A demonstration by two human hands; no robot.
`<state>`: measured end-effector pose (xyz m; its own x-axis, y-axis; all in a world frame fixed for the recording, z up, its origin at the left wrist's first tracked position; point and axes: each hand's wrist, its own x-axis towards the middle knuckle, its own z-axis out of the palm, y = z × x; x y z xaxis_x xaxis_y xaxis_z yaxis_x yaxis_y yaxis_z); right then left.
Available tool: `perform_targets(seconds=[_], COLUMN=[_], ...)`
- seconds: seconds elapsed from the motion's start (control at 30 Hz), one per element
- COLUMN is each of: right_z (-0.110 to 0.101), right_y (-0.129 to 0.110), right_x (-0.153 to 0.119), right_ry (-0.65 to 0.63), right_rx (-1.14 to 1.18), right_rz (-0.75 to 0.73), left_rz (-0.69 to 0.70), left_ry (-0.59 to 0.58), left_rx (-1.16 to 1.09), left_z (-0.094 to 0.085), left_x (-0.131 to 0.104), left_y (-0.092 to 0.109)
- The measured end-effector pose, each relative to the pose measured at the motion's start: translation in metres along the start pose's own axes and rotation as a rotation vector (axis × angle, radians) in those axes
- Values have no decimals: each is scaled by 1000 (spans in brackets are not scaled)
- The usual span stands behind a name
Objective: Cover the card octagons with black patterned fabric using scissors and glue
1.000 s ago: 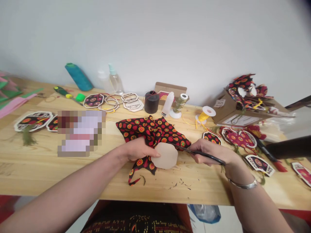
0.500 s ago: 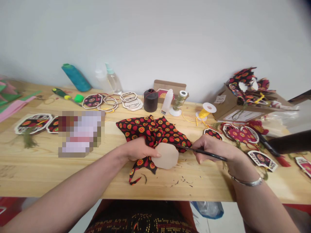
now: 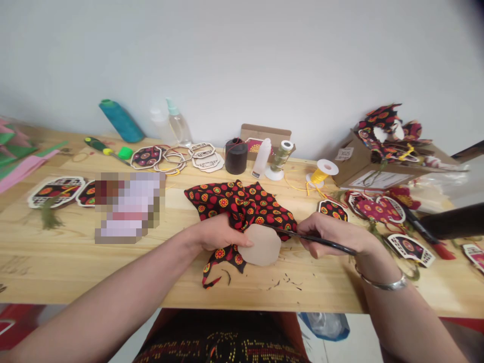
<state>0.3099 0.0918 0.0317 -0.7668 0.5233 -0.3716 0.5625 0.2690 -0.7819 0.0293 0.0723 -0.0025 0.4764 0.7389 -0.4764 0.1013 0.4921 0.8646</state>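
My left hand [image 3: 221, 233] pinches a pale rounded piece of card or thin wood [image 3: 260, 246] together with black patterned fabric [image 3: 270, 204], thumb on the pale piece. The fabric carries red and orange round motifs and lies bunched behind that piece. In my right hand [image 3: 325, 234] is a pair of scissors [image 3: 333, 244] with black handles, fingers wrapped round them. Their blades reach left along the upper edge of the pale piece, against the fabric; how far they are apart is hidden. Dark fabric scraps [image 3: 285, 282] are scattered just in front.
Spools of black thread [image 3: 236, 157] and yellow cord [image 3: 321, 174], plus a glue bottle [image 3: 261, 159], stand along the back. A cardboard box [image 3: 374, 169] heaped with fabric pieces is at right. Fabric-backed wooden ornaments [image 3: 56, 192] lie on both sides of the wooden table [image 3: 113, 272].
The whole view has shifted slightly, so things appear a little further right. Both hands keep their grips, and the scissors stay at the pale piece's upper edge.
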Motion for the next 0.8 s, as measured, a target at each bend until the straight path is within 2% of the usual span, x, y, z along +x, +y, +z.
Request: perform_targets(seconds=[0.43, 0.8], right_z=[6, 6], right_y=[-6, -6], right_x=[7, 7], right_ry=[-8, 71], right_rx=[104, 117], right_rz=[43, 212], left_rz=[-21, -29], left_ry=[3, -4], left_rx=[-12, 20], left_z=[3, 2], left_x=[-1, 0], left_y=[1, 0])
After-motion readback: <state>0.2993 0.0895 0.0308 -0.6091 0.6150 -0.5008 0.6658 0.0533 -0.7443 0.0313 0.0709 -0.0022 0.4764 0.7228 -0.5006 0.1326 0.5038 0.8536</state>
